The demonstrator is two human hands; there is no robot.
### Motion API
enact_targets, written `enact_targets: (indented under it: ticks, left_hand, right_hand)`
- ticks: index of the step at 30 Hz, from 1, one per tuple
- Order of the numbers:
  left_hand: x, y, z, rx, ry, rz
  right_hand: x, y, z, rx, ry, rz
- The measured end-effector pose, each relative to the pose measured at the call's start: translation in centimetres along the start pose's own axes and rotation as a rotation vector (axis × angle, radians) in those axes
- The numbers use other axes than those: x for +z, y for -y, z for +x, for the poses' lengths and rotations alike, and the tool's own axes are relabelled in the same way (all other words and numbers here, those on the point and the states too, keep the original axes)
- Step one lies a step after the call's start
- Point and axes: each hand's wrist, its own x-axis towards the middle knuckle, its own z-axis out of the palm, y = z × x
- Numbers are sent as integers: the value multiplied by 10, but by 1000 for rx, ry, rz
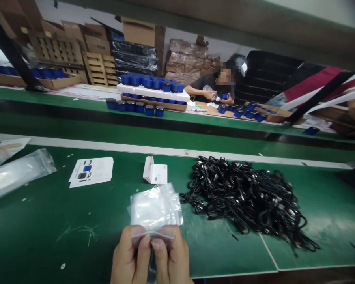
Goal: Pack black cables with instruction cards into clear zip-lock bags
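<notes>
My left hand [124, 256] and right hand [170, 256] were together close in front of me, equally near and both pinching the top edge of a clear zip bag [155, 209]. Its edge ran crosswise, and its body lay forward on the green work mat [38, 244]. A dark object [151, 266] showed between my hands, unclear. Just right of the bag lay a heap of black cables [242, 197]; farther left, printed leaflets [91, 171].

Coming to you from the head-worn camera, angled forward and down: the left hand [126, 256] and right hand [171, 256] are caught close at the bottom edge, the green workbench [41, 244] is seen near, and a far green bench [225, 120] is framed well beyond.
</notes>
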Motion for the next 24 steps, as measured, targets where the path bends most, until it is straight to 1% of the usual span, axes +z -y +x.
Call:
enact_targets:
  ticks: [1,3,5,8,10,12,14,16,18,19,22,24]
  left_hand:
    - [-3,1,3,11,13,31]
    - [-10,2,9,16,76,51]
    - [-17,-1,17,-7,195,6]
    - [-27,-8,28,-102,393,-58]
    - [-33,-12,33,-174,494,-70]
    - [-40,-14,38,-224,557,-63]
    - [-46,-14,44,-231,611,-32]
    - [-51,-13,49,-188,665,25]
    - [-53,-13,52,-133,694,83]
    - [-53,-14,53,-109,690,109]
    - [-51,-17,50,-61,606,153]
    - [-49,-21,46,-46,546,158]
  right_hand:
    - [-3,2,4,24,23,33]
    - [-11,5,15,46,112,121]
    - [-20,6,28,42,247,203]
    - [-31,6,43,56,417,268]
    - [-35,6,47,71,468,280]
    - [-37,6,48,67,487,274]
    - [-37,7,47,52,495,258]
    - [-37,8,47,38,509,236]
    - [-38,9,47,17,507,216]
    - [-39,9,47,5,507,205]
    - [-40,10,47,-29,500,173]
    - [-41,11,47,-29,520,166]
